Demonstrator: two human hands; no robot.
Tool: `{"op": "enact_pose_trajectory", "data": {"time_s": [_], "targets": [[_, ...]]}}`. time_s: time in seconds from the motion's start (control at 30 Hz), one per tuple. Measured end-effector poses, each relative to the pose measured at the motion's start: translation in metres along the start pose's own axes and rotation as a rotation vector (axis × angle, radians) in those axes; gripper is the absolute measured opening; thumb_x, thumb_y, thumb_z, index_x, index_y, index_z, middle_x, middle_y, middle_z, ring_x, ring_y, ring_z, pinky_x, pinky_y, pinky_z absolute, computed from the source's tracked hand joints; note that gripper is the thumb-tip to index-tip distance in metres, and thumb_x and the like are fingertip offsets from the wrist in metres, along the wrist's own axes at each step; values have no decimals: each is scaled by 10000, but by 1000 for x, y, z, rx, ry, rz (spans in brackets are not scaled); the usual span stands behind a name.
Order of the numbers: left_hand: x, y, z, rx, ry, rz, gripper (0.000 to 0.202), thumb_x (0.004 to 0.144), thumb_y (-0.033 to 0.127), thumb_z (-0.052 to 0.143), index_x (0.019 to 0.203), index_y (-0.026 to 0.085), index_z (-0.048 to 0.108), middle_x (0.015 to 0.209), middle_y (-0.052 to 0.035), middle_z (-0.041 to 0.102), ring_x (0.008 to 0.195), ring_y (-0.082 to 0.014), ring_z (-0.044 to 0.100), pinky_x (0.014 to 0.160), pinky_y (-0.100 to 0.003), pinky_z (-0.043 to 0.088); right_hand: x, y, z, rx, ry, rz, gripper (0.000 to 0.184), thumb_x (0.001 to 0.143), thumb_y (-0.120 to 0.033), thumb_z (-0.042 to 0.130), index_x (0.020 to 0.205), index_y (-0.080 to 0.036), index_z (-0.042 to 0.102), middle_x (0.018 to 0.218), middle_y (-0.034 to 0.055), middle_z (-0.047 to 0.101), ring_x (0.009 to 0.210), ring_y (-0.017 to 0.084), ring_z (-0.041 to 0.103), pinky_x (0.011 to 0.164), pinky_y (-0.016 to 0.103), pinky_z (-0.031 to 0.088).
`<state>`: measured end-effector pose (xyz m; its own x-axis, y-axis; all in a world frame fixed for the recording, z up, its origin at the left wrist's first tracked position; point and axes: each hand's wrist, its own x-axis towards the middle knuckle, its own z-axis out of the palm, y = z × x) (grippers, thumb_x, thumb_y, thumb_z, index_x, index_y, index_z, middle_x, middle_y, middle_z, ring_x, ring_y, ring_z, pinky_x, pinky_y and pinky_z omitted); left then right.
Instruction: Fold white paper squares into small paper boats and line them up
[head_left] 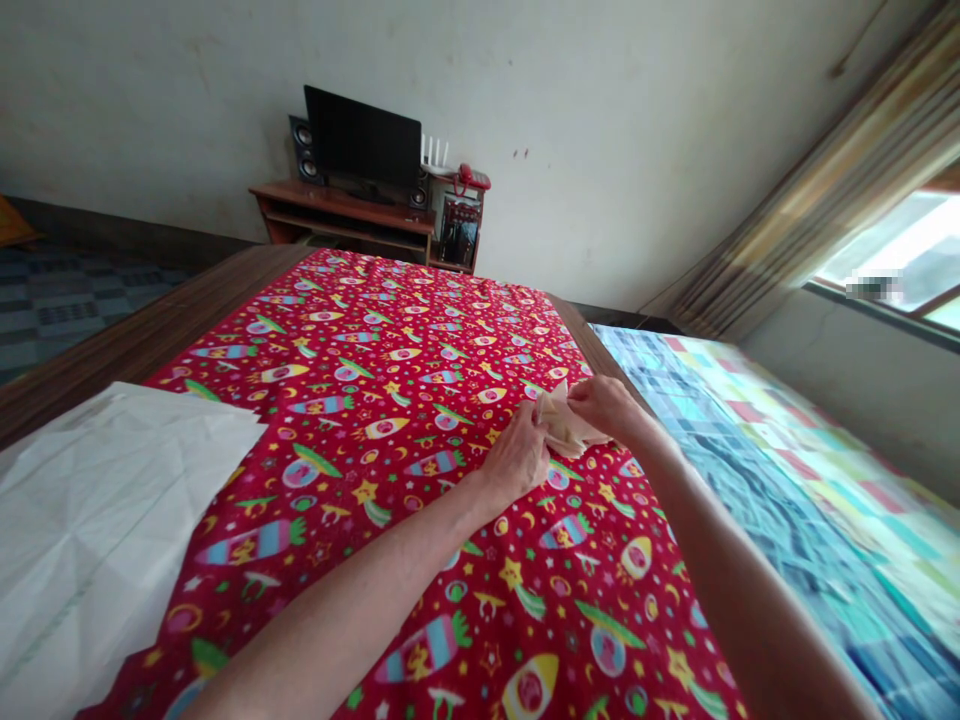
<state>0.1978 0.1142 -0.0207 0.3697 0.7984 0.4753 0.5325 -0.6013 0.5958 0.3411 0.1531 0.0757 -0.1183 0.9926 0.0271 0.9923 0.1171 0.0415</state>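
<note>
Near the right edge of the bed's red printed cover (375,400), the left hand (517,460) and right hand (607,405) each close their grip on a small beige cloth (564,428). It looks light and limp, so it is best pinched at its corners.

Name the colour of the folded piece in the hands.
Pale beige; the folded piece shows best in the head view.
</note>
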Motion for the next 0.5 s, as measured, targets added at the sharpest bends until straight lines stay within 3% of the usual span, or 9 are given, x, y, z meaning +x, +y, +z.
{"op": "enact_pose_trajectory", "data": {"time_s": [0.2, 0.33, 0.5], "targets": [[0, 0, 0, -23, 2, 6, 194, 783, 82, 516, 961, 150, 554, 1061, -126, 526, 959, -249, 552, 822, -404, 522, -10, -5, 4, 4, 23, -14, 278, 749, -252, 461, 709, -156, 719, 555, 14, 577, 501, 93, 458, 484, 229, 246], [0, 0, 1, -34, 14, -5, 241, 777, 74, 532, 1005, 151, 543, 1060, -129, 530, 948, -244, 550, 824, -408, 526, -11, -14, 7, -70, -2, 20, 304, 768, -268, 453, 760, -149, 733, 627, 61, 641, 532, 117, 523, 486, 235, 260], [0, -2, 3, -52, 31, -6, 181, 769, 67, 525, 926, 131, 590, 1037, -126, 521, 911, -227, 558, 822, -410, 535, -6, -25, 5, -157, -29, 82, 330, 794, -246, 428, 868, -135, 730, 788, 132, 693, 650, 173, 617, 515, 235, 323]]}}
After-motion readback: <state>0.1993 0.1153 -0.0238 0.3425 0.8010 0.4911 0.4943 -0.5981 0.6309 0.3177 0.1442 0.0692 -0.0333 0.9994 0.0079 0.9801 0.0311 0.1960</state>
